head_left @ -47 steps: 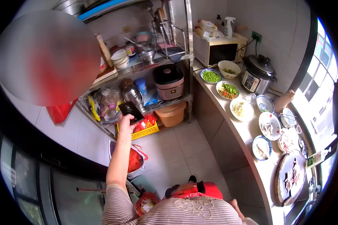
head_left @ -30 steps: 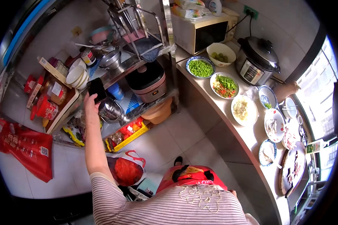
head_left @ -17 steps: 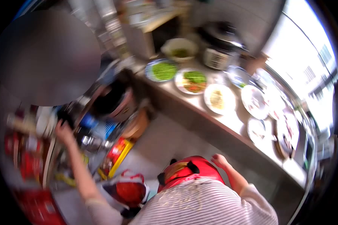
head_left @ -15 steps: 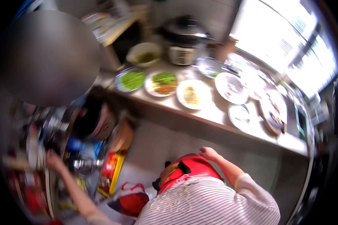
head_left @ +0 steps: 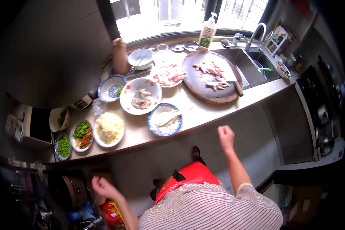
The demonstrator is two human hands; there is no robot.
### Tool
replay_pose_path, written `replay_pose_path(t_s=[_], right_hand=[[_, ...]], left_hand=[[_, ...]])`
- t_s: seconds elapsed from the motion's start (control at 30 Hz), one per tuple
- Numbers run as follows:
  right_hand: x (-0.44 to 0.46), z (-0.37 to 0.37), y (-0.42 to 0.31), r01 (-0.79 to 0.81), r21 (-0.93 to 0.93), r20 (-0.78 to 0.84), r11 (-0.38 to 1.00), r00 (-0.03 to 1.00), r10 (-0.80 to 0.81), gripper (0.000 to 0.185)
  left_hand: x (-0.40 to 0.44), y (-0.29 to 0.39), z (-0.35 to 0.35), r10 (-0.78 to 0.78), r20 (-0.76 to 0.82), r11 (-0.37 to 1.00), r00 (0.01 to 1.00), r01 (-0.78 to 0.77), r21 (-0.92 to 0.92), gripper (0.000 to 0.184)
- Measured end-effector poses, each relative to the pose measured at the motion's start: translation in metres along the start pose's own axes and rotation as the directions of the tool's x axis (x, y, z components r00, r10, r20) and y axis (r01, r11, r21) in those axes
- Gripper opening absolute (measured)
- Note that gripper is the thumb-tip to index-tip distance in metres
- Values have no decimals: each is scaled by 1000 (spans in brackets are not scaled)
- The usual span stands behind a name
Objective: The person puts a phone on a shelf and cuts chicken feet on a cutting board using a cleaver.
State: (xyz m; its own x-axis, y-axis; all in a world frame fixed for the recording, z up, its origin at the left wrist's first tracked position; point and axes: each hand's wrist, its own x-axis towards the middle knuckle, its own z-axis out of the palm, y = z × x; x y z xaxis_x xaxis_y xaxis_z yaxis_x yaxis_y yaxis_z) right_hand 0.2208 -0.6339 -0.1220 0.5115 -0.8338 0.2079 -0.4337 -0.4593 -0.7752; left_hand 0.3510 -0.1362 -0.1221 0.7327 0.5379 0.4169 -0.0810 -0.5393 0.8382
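My left hand [head_left: 103, 188] is at the lower left, above the floor beside the rack, fingers loosely curled with nothing visible in them. My right hand [head_left: 226, 135] hangs in front of the counter edge, closed in a loose fist, below the round chopping board [head_left: 195, 84]. On that board lie strips of meat [head_left: 212, 69] and a cleaver [head_left: 235, 82]. Nearest to the counter edge is a blue-rimmed bowl [head_left: 176, 124] with a white spoon. Around it stand a flowered bowl of meat [head_left: 149, 86], a plate of sliced meat [head_left: 168, 74] and a bowl of minced garlic [head_left: 109, 128].
A sink [head_left: 245, 69] with a faucet [head_left: 261, 28] is right of the board, and a stove [head_left: 318, 103] at the far right. A pump bottle [head_left: 207, 32] stands by the window. A rice cooker [head_left: 74, 190] sits at the lower left. A dark blur hides the upper left.
The view has swung right to the counter, sink and stove. My left hand has left the shelf, and the dark object it held earlier is no longer seen. My right hand has come into view.
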Motion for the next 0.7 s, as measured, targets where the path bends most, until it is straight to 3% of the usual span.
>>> replay_pose_path(t_s=[0.07,0.13,0.2,0.23,0.3,0.33,0.4,0.43,0.5,0.57,0.7], right_hand=[[81,-33,17,116,-16,-172,993,978,-117,12],[156,-39,47,217,-180,-220,959,942,-255,15],[219,-46,55,317,-294,-110,902,926,-362,25],[246,-39,60,368,-299,-46,881,916,-398,30],[288,-25,81,384,-314,102,868,923,-371,40],[301,-16,80,387,-303,163,871,921,-353,45],[312,-19,53,330,-440,335,835,923,-188,49],[324,-9,69,307,-454,329,836,930,-163,49],[341,-7,75,184,-338,363,923,930,-53,46],[354,-13,69,39,-282,440,959,893,93,44],[353,-46,35,313,-324,321,893,924,-207,32]], left_hand=[[-61,120,88,52,233,997,971,-65,45,19],[-103,194,155,293,422,954,858,-236,-183,21],[-146,259,212,471,619,877,629,-258,-406,24],[-163,284,239,550,690,835,470,-344,-430,25],[-204,315,293,546,753,837,368,-286,-467,29],[-218,321,315,516,782,853,349,-291,-433,31],[-238,323,357,462,766,886,447,-271,-377,35],[-242,319,377,381,786,925,486,-209,-319,37],[-243,324,402,170,840,985,516,-78,-151,40],[-242,331,422,146,826,987,544,-143,-80,42],[-250,340,453,261,778,953,572,-282,-113,44]])
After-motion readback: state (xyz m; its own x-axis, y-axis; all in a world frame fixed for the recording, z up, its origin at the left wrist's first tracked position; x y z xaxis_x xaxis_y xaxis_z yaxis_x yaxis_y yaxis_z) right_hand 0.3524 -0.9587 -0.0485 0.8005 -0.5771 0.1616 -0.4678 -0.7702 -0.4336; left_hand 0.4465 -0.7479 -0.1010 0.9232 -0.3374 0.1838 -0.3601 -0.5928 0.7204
